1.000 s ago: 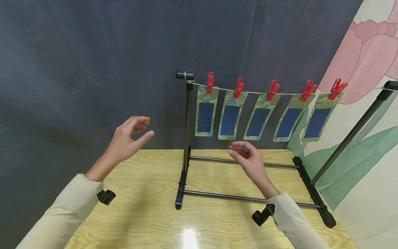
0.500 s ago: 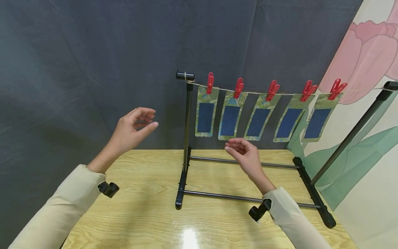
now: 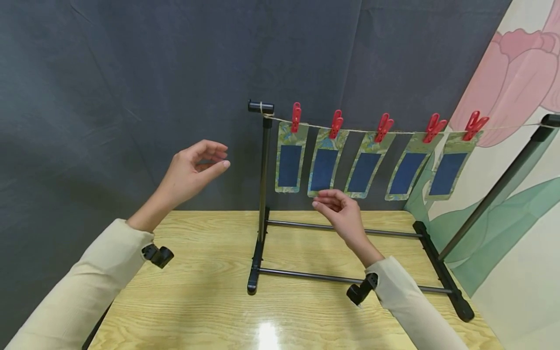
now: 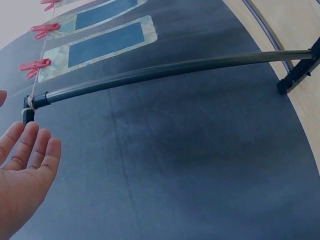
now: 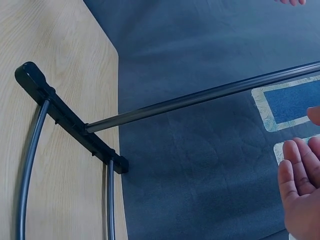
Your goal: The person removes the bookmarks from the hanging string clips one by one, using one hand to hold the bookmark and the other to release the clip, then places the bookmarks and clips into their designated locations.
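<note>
Holding nothing, thumbs and fingers apart, the right hand [image 3: 343, 215] is near the low end of the second card [image 3: 323, 165] from the left, the left hand [image 3: 194, 166] is farther off, outside the post [image 3: 263, 184], and the card hangs longways from the string [image 3: 404, 132], with room below, above the worktop [image 3: 205, 257].

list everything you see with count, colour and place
table: 1, pale wood, bottom
stand: 1, black, on the table
string: 1, beige, across the stand's top
pegs: 5, red, along the string
cards: 5, patterned green with blue panels, under pegs
curtain: 1, dark grey, behind stand
mural: 1, pink, green, white, right
sleeves: 2, cream, lower left and right
cameras: 2, black, at sleeve ends
left hand: 1, bare, left of stand
right hand: 1, bare, near cards
</note>
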The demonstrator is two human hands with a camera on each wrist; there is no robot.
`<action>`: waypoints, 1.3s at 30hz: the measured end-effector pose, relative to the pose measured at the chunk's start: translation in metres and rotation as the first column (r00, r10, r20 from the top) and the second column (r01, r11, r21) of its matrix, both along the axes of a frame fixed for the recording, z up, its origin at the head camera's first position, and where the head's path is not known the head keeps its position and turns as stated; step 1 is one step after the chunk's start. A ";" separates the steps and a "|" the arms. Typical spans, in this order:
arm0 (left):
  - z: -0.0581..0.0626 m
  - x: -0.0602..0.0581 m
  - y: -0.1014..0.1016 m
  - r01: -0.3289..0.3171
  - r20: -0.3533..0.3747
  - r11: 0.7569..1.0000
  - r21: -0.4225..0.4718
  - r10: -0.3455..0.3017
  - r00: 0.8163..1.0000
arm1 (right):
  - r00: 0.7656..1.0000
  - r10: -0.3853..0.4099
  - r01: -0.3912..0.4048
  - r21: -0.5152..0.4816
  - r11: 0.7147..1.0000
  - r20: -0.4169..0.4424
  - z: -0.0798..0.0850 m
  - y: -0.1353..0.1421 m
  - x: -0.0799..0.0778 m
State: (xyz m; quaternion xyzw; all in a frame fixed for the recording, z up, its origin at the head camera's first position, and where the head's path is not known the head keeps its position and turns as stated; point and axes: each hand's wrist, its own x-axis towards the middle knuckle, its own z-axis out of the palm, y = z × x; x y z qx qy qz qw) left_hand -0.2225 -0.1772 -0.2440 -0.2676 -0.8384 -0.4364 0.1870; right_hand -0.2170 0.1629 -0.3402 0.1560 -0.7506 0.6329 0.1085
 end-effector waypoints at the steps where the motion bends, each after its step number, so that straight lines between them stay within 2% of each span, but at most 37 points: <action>1: 0.002 0.000 0.001 0.002 0.000 1.000 -0.003 -0.002 1.000 | 1.000 -0.001 0.001 0.006 1.000 0.003 0.001 0.000 0.000; 9: 0.013 -0.003 0.011 0.018 0.006 1.000 -0.001 -0.018 1.000 | 1.000 0.003 -0.003 0.027 1.000 0.001 0.005 -0.006 -0.002; 16: 0.018 -0.003 0.017 0.029 0.011 0.999 0.012 -0.030 1.000 | 1.000 0.011 -0.011 0.015 1.000 0.024 0.007 -0.010 -0.006; 20: 0.022 -0.003 0.020 0.037 0.010 0.999 0.016 -0.038 0.999 | 0.998 0.017 -0.017 -0.005 1.000 0.055 -0.003 -0.008 -0.019; 24: 0.026 -0.004 0.025 0.051 0.002 0.998 0.024 -0.051 0.999 | 0.999 0.012 -0.012 -0.002 1.000 0.044 -0.012 -0.006 -0.032; 29: 0.030 -0.006 0.029 0.048 -0.009 0.998 0.031 -0.047 0.999 | 0.999 -0.005 0.004 0.013 1.000 0.035 -0.011 -0.008 -0.037; 34: 0.036 -0.007 0.033 0.035 -0.020 0.999 0.040 -0.034 0.999 | 0.998 -0.005 0.004 0.019 1.000 0.056 -0.008 -0.010 -0.039; 39: 0.040 -0.007 0.037 0.051 -0.008 0.997 0.057 -0.050 0.999 | 0.997 -0.002 0.000 0.025 1.000 0.082 -0.006 -0.012 -0.039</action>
